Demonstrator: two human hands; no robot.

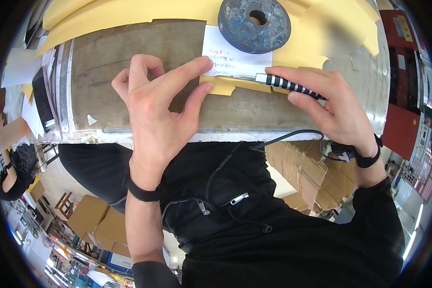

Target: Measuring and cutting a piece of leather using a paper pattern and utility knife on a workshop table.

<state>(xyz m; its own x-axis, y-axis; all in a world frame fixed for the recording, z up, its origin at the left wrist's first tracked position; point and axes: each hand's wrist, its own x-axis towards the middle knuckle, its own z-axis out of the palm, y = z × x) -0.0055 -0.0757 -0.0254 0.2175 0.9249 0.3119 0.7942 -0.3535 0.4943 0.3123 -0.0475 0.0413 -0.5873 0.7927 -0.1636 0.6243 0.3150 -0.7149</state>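
Your right hand gripped a slim tool by its black-and-white striped handle, pinched between the thumb below and the fingers above. The tool lay nearly level, with its narrow metal end directed to the left, over the lower edge of a white sheet. Contact between the metal tip and the sheet could not be determined from this view.

Your left hand grasped nothing. Its index finger and thumb extended to the right with a gap between them, and the remaining fingers were bent. The index fingertip was located at the left edge of the white sheet, and the thumb tip was positioned just below it, near a yellow paper piece.

The white sheet carried handwriting and lay partly beneath a dark, ring-shaped roll, which rested flat on its upper part. Larger yellow paper extended along the far side of the worktop. A brown-grey board covered the worktop on your left, with a small pale scrap near its front corner.

You wore a black band on your left wrist. Cardboard was located below the worktop on your right.
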